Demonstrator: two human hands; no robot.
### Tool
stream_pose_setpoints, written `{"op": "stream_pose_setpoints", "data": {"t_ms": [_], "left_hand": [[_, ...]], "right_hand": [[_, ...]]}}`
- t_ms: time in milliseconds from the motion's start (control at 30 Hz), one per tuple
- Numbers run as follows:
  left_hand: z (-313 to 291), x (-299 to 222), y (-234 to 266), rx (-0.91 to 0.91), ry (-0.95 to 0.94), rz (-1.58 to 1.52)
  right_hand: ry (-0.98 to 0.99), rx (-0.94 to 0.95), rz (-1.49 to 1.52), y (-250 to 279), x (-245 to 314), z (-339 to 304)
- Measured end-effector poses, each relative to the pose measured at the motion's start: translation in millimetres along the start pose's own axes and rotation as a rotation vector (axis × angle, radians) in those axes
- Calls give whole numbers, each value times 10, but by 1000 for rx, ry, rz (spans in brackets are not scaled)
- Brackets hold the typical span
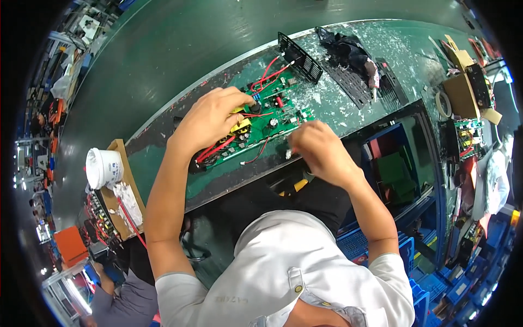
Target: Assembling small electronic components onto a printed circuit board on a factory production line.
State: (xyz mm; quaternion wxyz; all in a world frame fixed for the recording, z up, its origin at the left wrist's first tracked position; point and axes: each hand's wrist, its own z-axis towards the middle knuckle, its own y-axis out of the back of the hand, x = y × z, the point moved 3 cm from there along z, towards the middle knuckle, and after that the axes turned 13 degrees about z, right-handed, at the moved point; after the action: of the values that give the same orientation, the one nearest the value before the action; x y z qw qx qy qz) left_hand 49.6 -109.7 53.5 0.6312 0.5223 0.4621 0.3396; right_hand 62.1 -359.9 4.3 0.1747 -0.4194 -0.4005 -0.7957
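Green circuit board point(260, 132) is flat on the desk point(158, 169), between its near and far edges, long side roughly along the near edge. Left hand point(212, 113) arches over the board's left part, fingers bent and fairly narrow, tips down among the parts by the yellow-wrapped transformer point(241, 127); can't tell if it's pinching anything or just steadying. Right hand point(322, 150) is bunched narrow and blurred just off the board's right end, toward the desk's near edge; a small white piece point(288, 155) shows right beside the fingertips, can't tell if held. Handling guess: board stiff, moderate weight, likely heavier at the transformer end, so expect it to tip that way if lifted from the middle. Brittle joints, leads and upright capacitor point(273, 122) are easy to bend; underside probably prickly. Take it by the bare long edges, one hand per end, not by components or wires. Red wires point(267, 76) are floppy and run to the black vented panel point(299, 57) near the desk's far edge: that panel looks light and stiff, and would likely drag along. Thin loose lead point(256, 155) trails toward the near edge, snag risk.
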Motion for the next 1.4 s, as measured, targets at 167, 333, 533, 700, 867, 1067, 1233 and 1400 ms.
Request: {"op": "stream_pose_setpoints", "data": {"t_ms": [167, 333, 533, 700, 867, 1067, 1233, 1400], "left_hand": [[6, -131, -113, -107, 30, 258], [11, -66, -62, -129, 16, 126], [-409, 92, 148, -96, 103, -84], [-542, 237, 144, -124, 204, -177], [-586, 285, 90, -195, 162, -170], [-351, 116, 91, -234, 73, -245], [-3, -213, -17, -192, 77, -533], [485, -568, -345, -129, -4, -705]], "right_hand": [[-60, -287, 103, -22, -52, 481], [-5, -242, -21, -159, -59, 649], [28, -50, -242, -341, -80, 833], [47, 50, -468, -471, -105, 888], [88, 71, -483, -511, -120, 865], [92, -517, -99, -189, -213, 637], [-431, -671, 643, 214, -304, 345], [-215, -448, 690, 230, -135, 303]]}}
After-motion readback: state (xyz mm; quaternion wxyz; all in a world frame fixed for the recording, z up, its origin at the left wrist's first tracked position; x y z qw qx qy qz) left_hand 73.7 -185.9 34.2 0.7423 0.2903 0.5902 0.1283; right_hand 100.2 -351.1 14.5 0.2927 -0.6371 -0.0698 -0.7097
